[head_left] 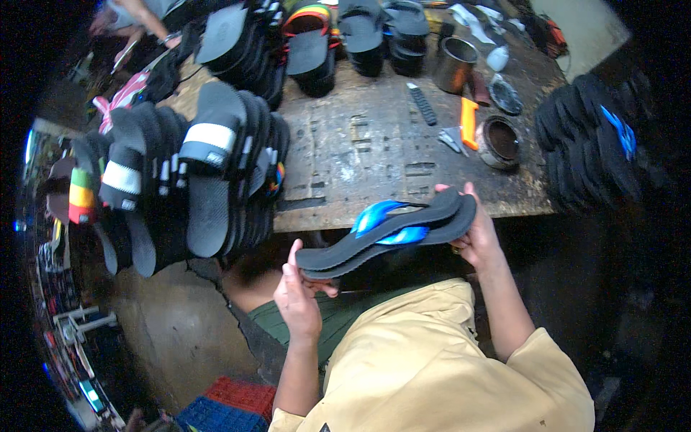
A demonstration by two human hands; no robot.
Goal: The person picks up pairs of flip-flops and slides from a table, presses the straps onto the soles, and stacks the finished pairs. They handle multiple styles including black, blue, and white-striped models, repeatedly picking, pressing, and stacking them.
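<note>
A pair of black flip-flops (389,241) with shiny blue straps is held level just off the table's front edge, one lying over the other. At one end, my left hand (299,299) grips the soles, thumb up at the rim and fingers beneath. My right hand (475,234) is closed round the opposite end. On the wooden table (324,155) beyond lie an orange-handled knife (468,122), a dark ridged strip (422,104) and small grey scraps (452,140). An open tin (499,140) with dark contents stands near the knife.
Rows of black slide sandals (209,144) stand at the left, and more sandals (309,50) line the back. A metal can (455,63) sits at the back right. Stacked dark flip-flops (586,144) are at the right. Red and blue crates (237,399) rest below. Another person's arm (147,18) shows far left.
</note>
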